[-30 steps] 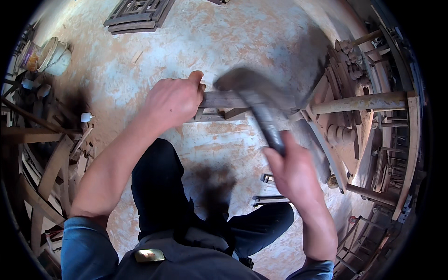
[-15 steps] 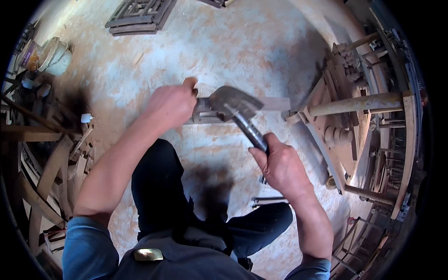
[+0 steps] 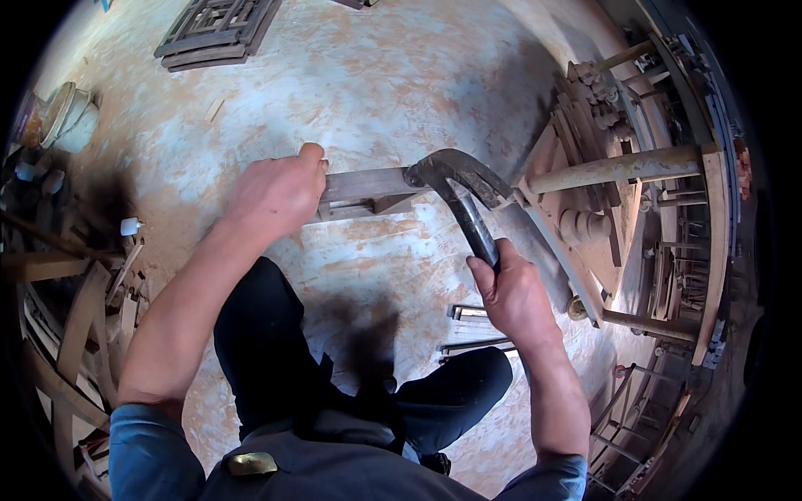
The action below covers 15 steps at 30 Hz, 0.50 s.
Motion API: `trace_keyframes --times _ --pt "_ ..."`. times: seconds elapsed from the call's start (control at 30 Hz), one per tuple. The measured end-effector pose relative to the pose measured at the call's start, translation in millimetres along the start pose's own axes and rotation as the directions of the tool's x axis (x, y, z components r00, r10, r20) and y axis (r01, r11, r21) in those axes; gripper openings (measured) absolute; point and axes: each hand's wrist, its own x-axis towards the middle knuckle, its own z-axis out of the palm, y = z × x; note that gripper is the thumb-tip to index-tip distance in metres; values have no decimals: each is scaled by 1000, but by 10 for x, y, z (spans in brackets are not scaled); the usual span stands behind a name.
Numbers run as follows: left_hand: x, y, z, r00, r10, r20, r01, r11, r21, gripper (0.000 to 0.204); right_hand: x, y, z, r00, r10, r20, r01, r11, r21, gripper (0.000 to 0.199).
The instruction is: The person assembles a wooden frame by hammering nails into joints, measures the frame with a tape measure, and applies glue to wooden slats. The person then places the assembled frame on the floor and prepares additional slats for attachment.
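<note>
In front of me is a narrow greyish-brown wooden frame [image 3: 372, 182], made of bars with a gap between them. My left hand [image 3: 280, 196] is closed around its left end, and the fingers' inner side is hidden. My right hand [image 3: 520, 294] grips the dark handle of a claw hammer [image 3: 472, 219]. The hammer's long curved head [image 3: 455, 167] is over the right end of the frame; whether the two touch I cannot tell.
To the right stands a wooden rack [image 3: 618, 171] stacked with timber offcuts. A white bucket [image 3: 73, 119] and a small white bottle [image 3: 131, 226] are at left. Wooden frames [image 3: 219, 32] lie stacked at the far left. Thin dark strips [image 3: 476, 344] lie near my knee.
The hammer has shifted right and its head now looks sharp rather than blurred, uncovering more of the wooden frame. The whole view has shifted slightly. Both hands keep their grip.
</note>
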Motion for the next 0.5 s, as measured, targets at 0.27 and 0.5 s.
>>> trace_keyframes --times 0.27,0.5 --pt "17 -36 19 999 11 -50 -9 999 47 28 -153 -22 -279 979 151 -137 -94 929 358 27" --pt "52 19 14 1000 -4 -30 6 997 76 27 14 52 -197 993 118 -32 -112 982 154 30"
